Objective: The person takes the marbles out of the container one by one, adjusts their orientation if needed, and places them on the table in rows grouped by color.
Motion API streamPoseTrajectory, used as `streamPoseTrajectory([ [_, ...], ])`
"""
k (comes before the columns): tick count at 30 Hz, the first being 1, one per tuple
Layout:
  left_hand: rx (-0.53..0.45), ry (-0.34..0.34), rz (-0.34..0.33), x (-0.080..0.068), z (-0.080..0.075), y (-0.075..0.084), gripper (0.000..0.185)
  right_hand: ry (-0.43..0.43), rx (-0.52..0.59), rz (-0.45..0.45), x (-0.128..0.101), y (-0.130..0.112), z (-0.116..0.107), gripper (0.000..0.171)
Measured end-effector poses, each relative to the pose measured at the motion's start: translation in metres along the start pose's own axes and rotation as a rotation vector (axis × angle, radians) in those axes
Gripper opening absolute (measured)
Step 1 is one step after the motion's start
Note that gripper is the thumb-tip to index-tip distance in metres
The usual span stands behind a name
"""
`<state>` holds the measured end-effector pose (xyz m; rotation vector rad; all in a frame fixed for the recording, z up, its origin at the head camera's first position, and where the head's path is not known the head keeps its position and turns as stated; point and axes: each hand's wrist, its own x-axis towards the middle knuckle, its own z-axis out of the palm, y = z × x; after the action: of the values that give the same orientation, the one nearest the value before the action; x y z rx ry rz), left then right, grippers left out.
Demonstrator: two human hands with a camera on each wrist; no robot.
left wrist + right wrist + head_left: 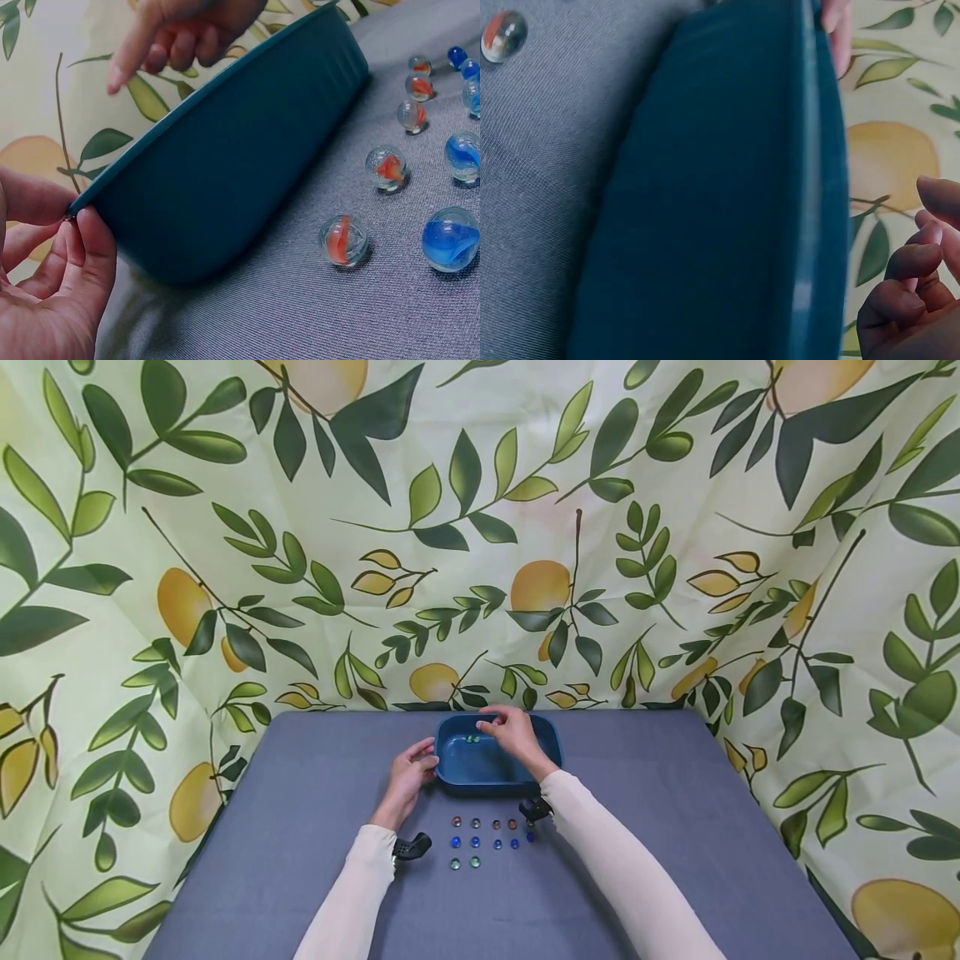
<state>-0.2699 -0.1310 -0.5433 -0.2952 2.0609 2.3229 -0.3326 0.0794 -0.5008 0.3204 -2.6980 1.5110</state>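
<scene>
A dark teal plastic tub [495, 789] stands near the far side of the table, with a few green marbles [472, 739] inside it. My left hand [408, 781] is at its left end; in the left wrist view, thumb and fingers pinch the rim [79, 204]. Over the tub's interior hovers my right hand [513, 733], index finger stretched out, thumb apart from it and the other fingers loosely bent. Nothing shows between its fingers in the right wrist view. In front of the tub lie rows of glass marbles: orange-red [343, 240], blue [450, 238] and green [475, 862].
A grey cloth covers the table [315, 827]. Behind and at both sides hangs a fabric backdrop [465, 610] printed with leaves and fruit. My right forearm [615, 852] passes beside the right end of the marble rows.
</scene>
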Motion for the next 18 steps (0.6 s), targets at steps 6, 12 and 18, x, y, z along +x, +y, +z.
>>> streamPoseTrajectory([
  [6,-0.003,-0.033,-0.016,-0.001,-0.001,0.005,0.049,-0.017,-0.039,0.07,0.008,0.01,0.007,0.027],
  [12,0.016,-0.052,-0.003,-0.017,0.001,0.025,0.049,-0.04,-0.091,0.083,0.013,0.016,0.015,0.025],
  [18,0.007,-0.003,0.004,-0.005,0.0,0.005,0.046,-0.04,-0.159,0.119,0.015,0.021,0.026,0.026],
])
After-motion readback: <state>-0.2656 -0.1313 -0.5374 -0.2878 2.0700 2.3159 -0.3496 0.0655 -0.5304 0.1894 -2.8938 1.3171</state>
